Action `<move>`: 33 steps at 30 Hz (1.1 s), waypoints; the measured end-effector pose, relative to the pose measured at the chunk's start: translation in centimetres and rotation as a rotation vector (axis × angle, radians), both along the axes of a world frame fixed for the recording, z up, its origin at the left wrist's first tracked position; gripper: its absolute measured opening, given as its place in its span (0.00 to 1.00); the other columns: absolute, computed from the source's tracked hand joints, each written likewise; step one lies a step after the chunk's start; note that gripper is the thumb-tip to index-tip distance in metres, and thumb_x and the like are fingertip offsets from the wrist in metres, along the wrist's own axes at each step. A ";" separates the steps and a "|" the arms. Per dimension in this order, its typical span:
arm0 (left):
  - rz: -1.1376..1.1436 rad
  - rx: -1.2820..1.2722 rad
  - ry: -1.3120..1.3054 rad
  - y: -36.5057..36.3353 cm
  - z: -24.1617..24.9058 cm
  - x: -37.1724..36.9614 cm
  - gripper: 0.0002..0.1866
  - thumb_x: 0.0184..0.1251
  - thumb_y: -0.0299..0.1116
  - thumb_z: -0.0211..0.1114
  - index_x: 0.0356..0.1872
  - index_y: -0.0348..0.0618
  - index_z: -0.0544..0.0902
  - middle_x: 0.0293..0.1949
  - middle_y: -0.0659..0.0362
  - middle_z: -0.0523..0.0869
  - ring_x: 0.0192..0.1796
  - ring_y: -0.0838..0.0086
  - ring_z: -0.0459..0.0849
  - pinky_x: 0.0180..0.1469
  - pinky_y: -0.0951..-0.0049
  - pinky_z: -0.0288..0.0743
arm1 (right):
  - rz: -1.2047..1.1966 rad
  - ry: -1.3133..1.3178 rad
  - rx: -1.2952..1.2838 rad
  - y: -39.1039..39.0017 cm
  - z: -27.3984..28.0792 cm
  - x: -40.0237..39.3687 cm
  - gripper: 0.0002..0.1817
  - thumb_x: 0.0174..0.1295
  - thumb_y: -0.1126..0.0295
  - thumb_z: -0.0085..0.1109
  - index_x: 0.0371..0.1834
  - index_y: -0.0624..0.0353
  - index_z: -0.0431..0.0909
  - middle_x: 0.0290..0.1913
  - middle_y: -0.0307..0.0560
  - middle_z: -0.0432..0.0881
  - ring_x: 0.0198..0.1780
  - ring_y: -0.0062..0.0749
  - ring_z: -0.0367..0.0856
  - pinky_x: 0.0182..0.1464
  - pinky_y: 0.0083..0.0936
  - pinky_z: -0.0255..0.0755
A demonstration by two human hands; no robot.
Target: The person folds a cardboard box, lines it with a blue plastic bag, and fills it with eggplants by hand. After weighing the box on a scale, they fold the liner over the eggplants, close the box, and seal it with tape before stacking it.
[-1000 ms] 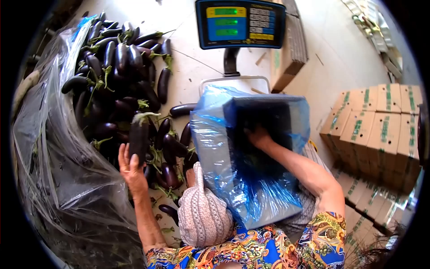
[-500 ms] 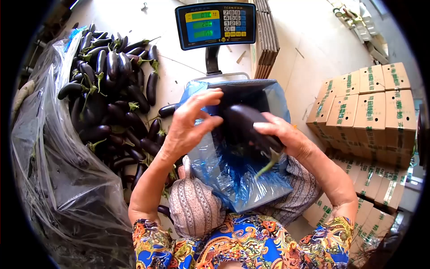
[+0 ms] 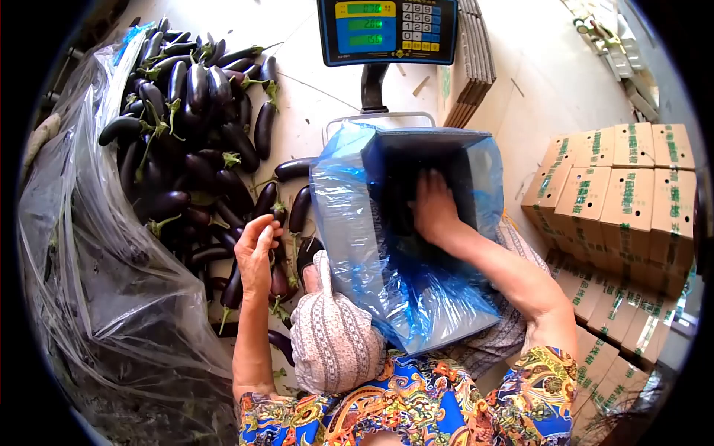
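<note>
Here, the left hand [image 3: 255,256] is raised near the heaped eggplants [image 3: 197,93], its grip released, fingers loosely curled. The right hand [image 3: 435,208] reaches inside the blue-lined box [image 3: 439,135]; shadow hides whether its grip holds anything, so I cannot tell.

Brown cartons [image 3: 625,202] with green print stand on pale floor [image 3: 520,63].

Translucent blue plastic [image 3: 346,215] lined the box, beside glossy dark-purple eggplants [image 3: 197,89] and a vividly multicoloured swirl-patterned top [image 3: 416,401].
</note>
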State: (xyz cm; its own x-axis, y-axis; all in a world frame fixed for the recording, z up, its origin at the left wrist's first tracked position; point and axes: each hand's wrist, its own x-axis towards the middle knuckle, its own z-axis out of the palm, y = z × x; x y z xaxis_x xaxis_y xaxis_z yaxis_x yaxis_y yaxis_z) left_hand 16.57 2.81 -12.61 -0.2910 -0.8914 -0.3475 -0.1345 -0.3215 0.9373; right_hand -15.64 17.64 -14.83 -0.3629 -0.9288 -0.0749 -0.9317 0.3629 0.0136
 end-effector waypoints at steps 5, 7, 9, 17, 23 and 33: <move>0.152 0.088 -0.103 1.4 -5.5 5.5 0.12 0.74 0.27 0.60 0.54 0.39 0.83 0.46 0.60 0.88 0.45 0.80 0.86 0.43 0.81 0.77 | -0.017 -0.032 0.337 -0.5 -1.1 -1.6 0.35 0.60 0.70 0.59 0.72 0.64 0.60 0.65 0.68 0.69 0.58 0.60 0.76 0.52 0.46 0.80; 0.152 -0.079 -0.349 1.9 -8.8 8.3 0.14 0.70 0.27 0.63 0.54 0.37 0.82 0.49 0.56 0.86 0.49 0.69 0.85 0.51 0.71 0.78 | -0.049 -0.097 0.382 -1.1 -2.5 -1.7 0.34 0.60 0.72 0.57 0.72 0.64 0.60 0.65 0.67 0.70 0.61 0.61 0.74 0.57 0.47 0.77; 0.170 -0.265 -0.593 2.8 -11.4 10.2 0.18 0.67 0.31 0.67 0.56 0.36 0.80 0.53 0.52 0.84 0.52 0.63 0.83 0.57 0.66 0.76 | -0.017 -0.068 0.399 -1.0 -3.7 -1.9 0.35 0.61 0.73 0.56 0.74 0.62 0.59 0.66 0.69 0.69 0.65 0.66 0.69 0.66 0.50 0.69; 0.257 -0.026 -0.954 1.8 -13.6 6.1 0.44 0.50 0.53 0.78 0.62 0.35 0.71 0.59 0.39 0.77 0.62 0.46 0.75 0.64 0.55 0.69 | 0.013 -0.119 0.353 -0.6 -0.3 -0.6 0.30 0.66 0.67 0.54 0.73 0.55 0.64 0.66 0.63 0.70 0.66 0.66 0.68 0.62 0.49 0.71; 0.295 0.101 -0.444 2.8 -12.7 7.5 0.39 0.52 0.35 0.76 0.66 0.34 0.70 0.58 0.49 0.80 0.60 0.62 0.79 0.64 0.65 0.71 | 0.079 -0.471 0.415 -1.9 9.6 -0.7 0.23 0.65 0.67 0.57 0.63 0.62 0.75 0.49 0.60 0.84 0.48 0.56 0.84 0.48 0.38 0.80; -0.772 -1.211 0.028 0.4 13.5 -7.4 0.29 0.42 0.22 0.71 0.53 0.47 0.84 0.55 0.57 0.84 0.61 0.58 0.79 0.65 0.56 0.68 | -0.026 -1.750 0.294 -3.8 19.0 -0.2 0.37 0.63 0.54 0.67 0.72 0.62 0.68 0.63 0.52 0.79 0.64 0.35 0.77 0.66 0.32 0.70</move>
State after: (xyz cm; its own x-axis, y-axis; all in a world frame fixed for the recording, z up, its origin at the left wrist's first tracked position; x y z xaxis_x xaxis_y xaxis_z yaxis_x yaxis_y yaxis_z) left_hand 9.18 3.17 0.93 -0.8232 -0.2472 0.5111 0.1190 0.8051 0.5811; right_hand -15.82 13.79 4.19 0.3033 -0.8105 -0.5010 0.0787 0.5453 -0.8345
